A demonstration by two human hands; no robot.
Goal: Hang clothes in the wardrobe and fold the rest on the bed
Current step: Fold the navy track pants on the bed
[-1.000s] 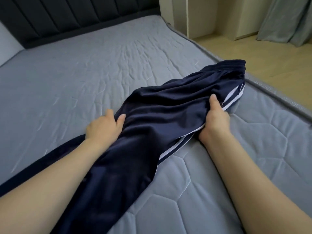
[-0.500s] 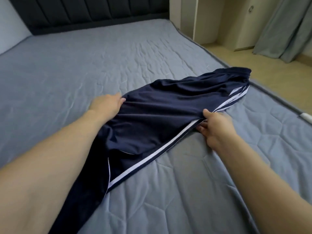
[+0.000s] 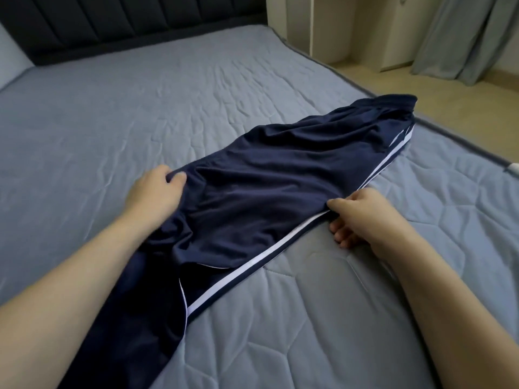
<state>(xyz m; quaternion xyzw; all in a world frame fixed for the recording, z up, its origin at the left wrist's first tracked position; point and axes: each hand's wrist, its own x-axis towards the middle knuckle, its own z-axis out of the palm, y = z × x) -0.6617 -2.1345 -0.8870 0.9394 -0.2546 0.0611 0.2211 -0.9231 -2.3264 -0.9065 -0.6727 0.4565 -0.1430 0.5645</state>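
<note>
Navy track trousers (image 3: pixel 275 186) with white side stripes lie stretched diagonally across the grey-blue bed (image 3: pixel 140 113), waistband toward the bed's right edge, legs running down under my left arm. My left hand (image 3: pixel 156 193) grips the trousers' left edge with curled fingers. My right hand (image 3: pixel 362 214) pinches the striped right edge between thumb and fingers, low on the mattress.
A dark padded headboard (image 3: pixel 112 26) stands at the far end. Beyond the bed's right edge are wooden floor (image 3: pixel 463 102), cream furniture (image 3: pixel 328 26) and a grey curtain (image 3: pixel 463 35). A small white object (image 3: pixel 514 167) lies at the right mattress edge.
Both hands have pulled the trousers flatter and wider on the bed. The bunched fabric has spread out and the white stripe now runs straight. My right hand slid down from on top to the striped edge.
</note>
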